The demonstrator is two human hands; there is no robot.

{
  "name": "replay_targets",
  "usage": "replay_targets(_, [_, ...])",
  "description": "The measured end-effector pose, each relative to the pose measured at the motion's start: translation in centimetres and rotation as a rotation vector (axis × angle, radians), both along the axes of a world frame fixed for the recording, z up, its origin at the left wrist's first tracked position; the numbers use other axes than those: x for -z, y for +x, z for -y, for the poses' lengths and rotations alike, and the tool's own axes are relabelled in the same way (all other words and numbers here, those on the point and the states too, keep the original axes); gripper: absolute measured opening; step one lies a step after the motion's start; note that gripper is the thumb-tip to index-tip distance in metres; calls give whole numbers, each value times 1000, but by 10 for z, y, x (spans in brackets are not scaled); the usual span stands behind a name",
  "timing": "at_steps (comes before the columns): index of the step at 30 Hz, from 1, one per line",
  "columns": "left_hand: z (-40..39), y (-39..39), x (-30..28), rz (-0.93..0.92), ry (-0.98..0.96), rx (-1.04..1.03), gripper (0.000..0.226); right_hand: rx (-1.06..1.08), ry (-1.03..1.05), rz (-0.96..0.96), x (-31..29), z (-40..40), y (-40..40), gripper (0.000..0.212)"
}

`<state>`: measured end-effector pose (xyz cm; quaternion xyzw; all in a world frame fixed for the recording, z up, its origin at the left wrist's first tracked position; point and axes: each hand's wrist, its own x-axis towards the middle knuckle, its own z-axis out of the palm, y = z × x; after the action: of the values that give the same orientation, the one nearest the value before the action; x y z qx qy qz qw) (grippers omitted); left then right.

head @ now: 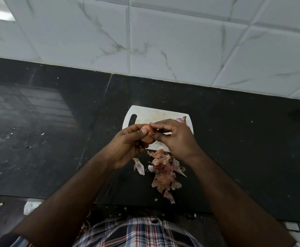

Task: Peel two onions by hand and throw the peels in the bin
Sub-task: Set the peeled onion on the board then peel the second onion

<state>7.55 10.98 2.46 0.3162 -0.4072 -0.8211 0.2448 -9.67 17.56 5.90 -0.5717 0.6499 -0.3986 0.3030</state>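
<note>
**Root end faces you; the right grip picks at it**

The onion [147, 136] sits at frame centre, just above the near edge of the white cutting board [145, 114], cupped in your left hand [127, 145] with the thumb across its skin. Its root tuft points toward you and a little right, so its long axis runs from your left palm out to your right hand [174, 138]. That right grip is narrow, thumb and forefinger pinched at the root end, apparently on skin there. A second onion [181, 119] lies on the board's upper right corner, behind the right hand. Loose peels [163, 173] are heaped on the dark counter [243, 139], below the hands. No bin is in view.
</note>
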Motion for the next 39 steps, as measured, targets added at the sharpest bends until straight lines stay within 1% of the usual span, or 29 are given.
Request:
replay_targets(5, [-1, -2, -4, -5, -78, -21, 34, 82, -43, 184, 8, 3, -4, 25])
replay_targets(9, [-5, -5, -8, 19, -87, -31, 30, 149, -18, 293, 7, 5, -5, 18])
replay_targets(11, [-7, -6, -11, 7, -73, -21, 31, 136, 26, 338, 8, 4, -6, 17])
replay_targets(12, [-7, -6, -11, -2, -67, -23, 32, 110, 56, 358, 8, 3, -6, 20])
replay_targets(14, [-7, -8, -11, -14, -54, -50, 38, 96, 72, 359, 11, 3, -5, 28])
replay_targets(16, [-8, -12, -13, -14, -24, -99, 38, 171, 40, 362, 11, 5, -3, 25])
replay_targets(18, [-7, -15, -12, 4, -28, -136, 30, 232, 6, 365, 13, 6, -1, 20])
replay_targets(20, [-7, -15, -13, 13, -49, -139, 22, 232, -11, 356, 15, 5, 0, 17])
replay_targets(21, [-7, -14, -13, 14, -51, -135, 23, 229, -12, 356, 15, 4, 1, 17])
replay_targets(24, [-8, -13, -14, 18, -39, -142, 37, 225, -1, 360, 16, 3, 0, 21])
replay_targets(26, [-7, -14, -15, 17, -39, -161, 40, 155, 32, 369, 16, 2, -1, 27])
replay_targets(28, [-6, -15, -15, 19, -40, -184, 41, 98, 21, 286, 15, -1, -1, 34])
replay_targets(31, [-5, -15, -17, 18, -15, -215, 43, 145, -86, 108, 12, -3, 0, 30])
replay_targets(35, [-7, -17, -17, 36, -24, -227, 35, 225, -129, 17, 9, -6, 1, 21])
replay_targets(39, [-9, -18, -18, 41, -35, -232, 40, 277, -148, -86, 4, -9, 6, 24])
